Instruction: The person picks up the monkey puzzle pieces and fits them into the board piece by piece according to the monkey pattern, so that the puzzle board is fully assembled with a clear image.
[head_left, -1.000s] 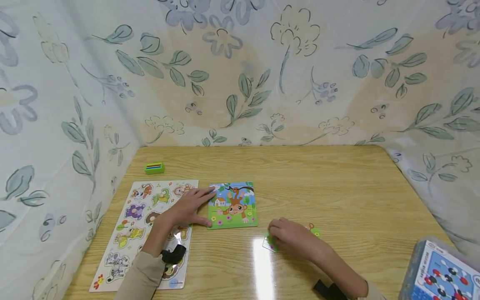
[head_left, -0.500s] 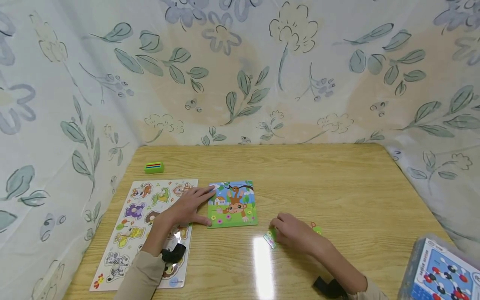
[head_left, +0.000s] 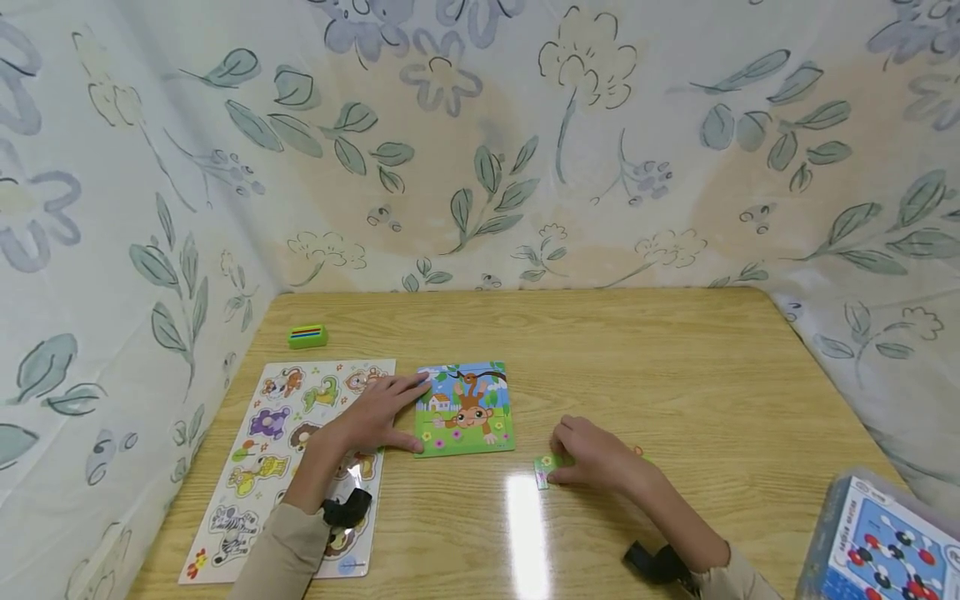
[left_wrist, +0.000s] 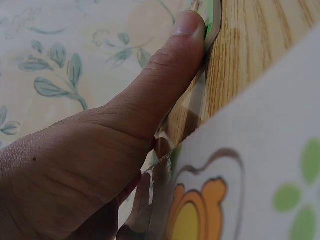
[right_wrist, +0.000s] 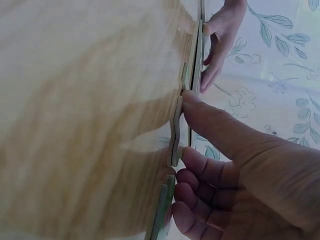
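In the head view, my left hand rests at the left edge of a small square monkey puzzle. Its thumb touches the near corner and its fingers spread along the upper left side. Right of the puzzle, my right hand holds a green flowered puzzle piece low over the wood. In the right wrist view, thumb and index finger sit at opposite ends of that thin piece, seen edge-on. Another puzzle piece lies by the curled lower fingers. It is mostly hidden behind the hand in the head view.
A white animal peg puzzle board lies under the left forearm. At the far left stands a small green block with coloured stripes. A box with a molecule picture occupies the near right corner of the wooden table. Floral cloth hangs behind.
My right hand has shifted slightly away and to the right, turning the puzzle piece from a slant to nearly straight. The left hand and the monkey puzzle have stayed in place.
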